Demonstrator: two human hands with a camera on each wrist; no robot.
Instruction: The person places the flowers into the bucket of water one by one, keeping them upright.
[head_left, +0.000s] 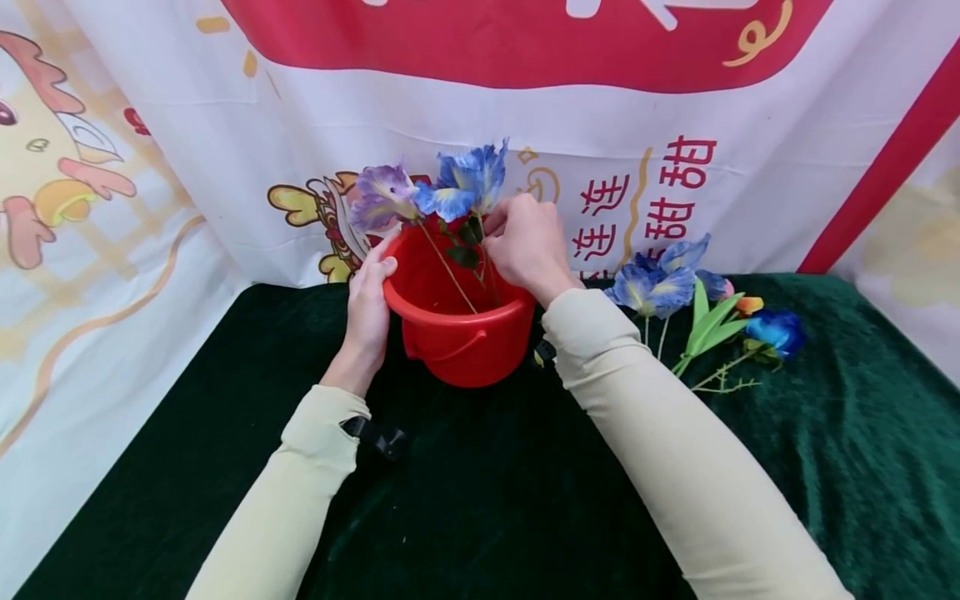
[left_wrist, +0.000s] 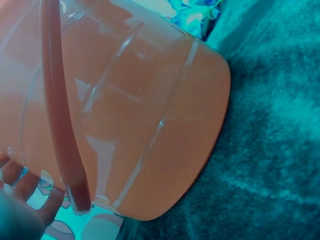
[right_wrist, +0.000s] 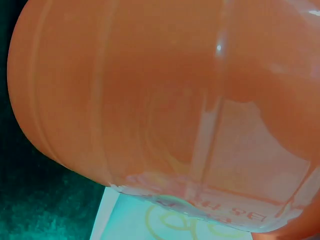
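A red plastic bucket (head_left: 471, 358) stands on dark green cloth, its handle hanging down the near side. My left hand (head_left: 369, 296) holds it at the left, the thumb at the rim; fingers (left_wrist: 25, 187) show beside the wall in the left wrist view. Over the right rim, my right hand (head_left: 528, 243) pinches the stem of a blue artificial iris (head_left: 465, 182) above the bucket's mouth. To its left leans a purple iris (head_left: 384, 197), its stem running down inside the bucket. Green leaves (head_left: 467, 250) hang between the stems. In the right wrist view the bucket wall (right_wrist: 150, 100) hides the right hand.
Right of the bucket lie more artificial flowers: blue-violet irises (head_left: 652, 283), a green-leaved tulip (head_left: 708, 321) and a deep blue flower (head_left: 777, 331). A white and red printed backdrop (head_left: 420, 108) rises behind the green cloth (head_left: 480, 500).
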